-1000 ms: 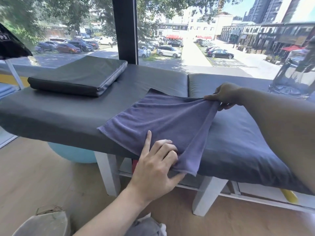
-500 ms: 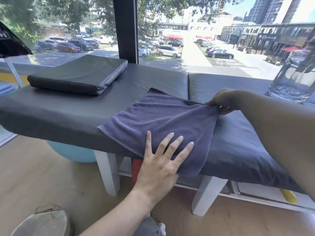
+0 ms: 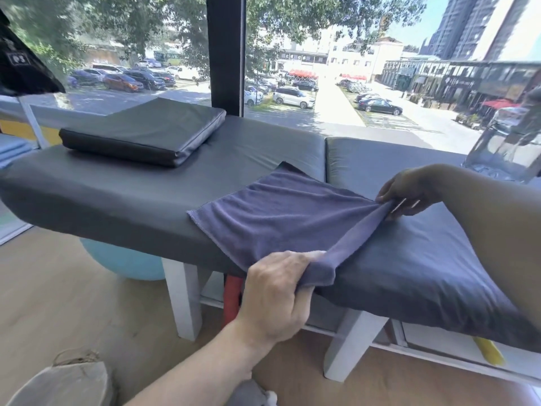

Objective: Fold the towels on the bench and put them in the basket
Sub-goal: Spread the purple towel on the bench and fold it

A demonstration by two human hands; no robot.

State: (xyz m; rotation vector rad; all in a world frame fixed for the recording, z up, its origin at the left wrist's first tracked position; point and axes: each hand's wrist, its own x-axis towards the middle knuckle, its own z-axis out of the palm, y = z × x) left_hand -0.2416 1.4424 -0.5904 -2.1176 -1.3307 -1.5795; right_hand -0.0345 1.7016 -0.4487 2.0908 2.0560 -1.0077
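Note:
A purple-grey towel [image 3: 281,218] lies folded on the dark padded bench [image 3: 117,194], its near corner hanging over the front edge. My left hand [image 3: 278,291] grips that near corner, fingers curled under the cloth. My right hand [image 3: 409,189] pinches the far right corner, and the right edge between the two hands is lifted off the bench. A pale woven basket [image 3: 64,382] with a rope handle stands on the floor at the lower left, partly cut off by the frame.
A dark flat cushion [image 3: 146,133] lies on the bench at the back left. A clear glass vessel [image 3: 506,145] stands at the far right. Under the bench are a blue ball [image 3: 126,262], a red object [image 3: 232,297] and white legs [image 3: 181,297]. Behind is a window.
My left hand was lying flat on the towel and now grips its near corner. The right edge of the towel has risen between the two hands.

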